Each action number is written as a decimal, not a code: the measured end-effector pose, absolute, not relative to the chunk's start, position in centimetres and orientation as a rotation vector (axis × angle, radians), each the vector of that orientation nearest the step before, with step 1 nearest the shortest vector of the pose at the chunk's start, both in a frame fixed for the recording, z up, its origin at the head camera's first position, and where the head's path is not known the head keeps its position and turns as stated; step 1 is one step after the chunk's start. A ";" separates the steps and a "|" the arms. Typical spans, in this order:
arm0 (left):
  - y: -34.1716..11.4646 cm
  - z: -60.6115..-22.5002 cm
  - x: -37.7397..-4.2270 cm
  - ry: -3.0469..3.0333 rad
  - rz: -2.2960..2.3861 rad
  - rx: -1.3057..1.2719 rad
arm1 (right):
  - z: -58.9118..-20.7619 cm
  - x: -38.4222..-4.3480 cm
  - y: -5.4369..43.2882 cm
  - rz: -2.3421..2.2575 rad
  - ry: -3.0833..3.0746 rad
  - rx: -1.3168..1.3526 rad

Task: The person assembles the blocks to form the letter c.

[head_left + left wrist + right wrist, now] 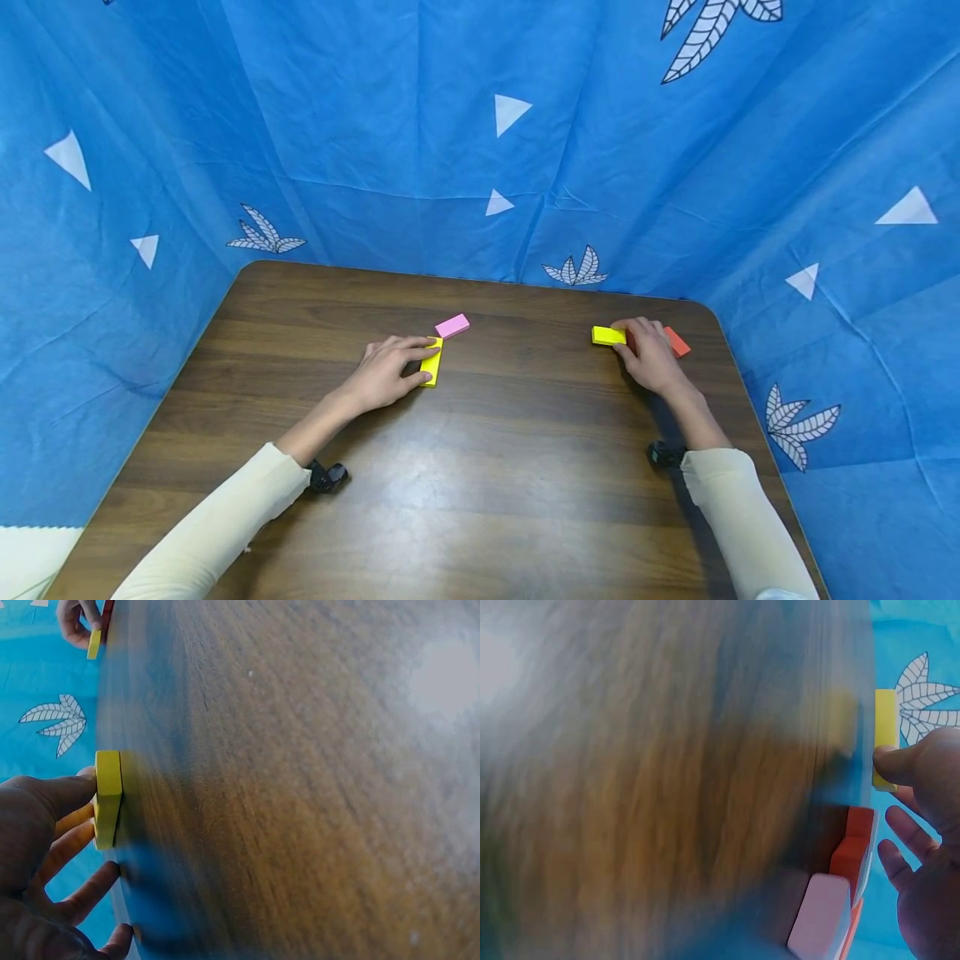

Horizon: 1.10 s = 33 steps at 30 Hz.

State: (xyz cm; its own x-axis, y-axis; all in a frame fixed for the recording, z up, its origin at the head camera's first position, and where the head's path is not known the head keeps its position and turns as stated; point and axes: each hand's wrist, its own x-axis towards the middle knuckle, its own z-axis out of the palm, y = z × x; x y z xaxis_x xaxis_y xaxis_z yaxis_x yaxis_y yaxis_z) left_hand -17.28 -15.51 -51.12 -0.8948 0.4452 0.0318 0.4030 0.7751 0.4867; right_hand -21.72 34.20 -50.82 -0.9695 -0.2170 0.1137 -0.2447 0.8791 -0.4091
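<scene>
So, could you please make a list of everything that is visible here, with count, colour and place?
Table: one, brown, under the blocks
Cloth: sheet count unclear, blue with white prints, behind and beside table
White patch: one, white, head view's lower left corner
Left yellow block: one, yellow, left of table's middle
Pink block: one, pink, just beyond it
Right yellow block: one, yellow, table's right part
Red or orange blocks: count unclear, right of that, partly hidden
Wrist cameras: two, black, at the wrists
Sleeves: two, cream, forearms
Left hand: one, gripping left yellow block
Right hand: one, pinching right yellow block
</scene>
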 end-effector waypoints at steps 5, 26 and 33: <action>-15.5 -51.1 -17.2 2.875 0.759 0.688 | -51.0 -22.1 33.3 0.696 -2.977 0.386; -15.8 -50.8 -17.3 2.861 0.761 0.676 | -51.0 -23.5 27.1 0.844 -3.006 0.476; -15.9 -50.7 -17.3 2.849 0.768 0.694 | -51.1 -23.8 26.0 0.874 -3.008 0.487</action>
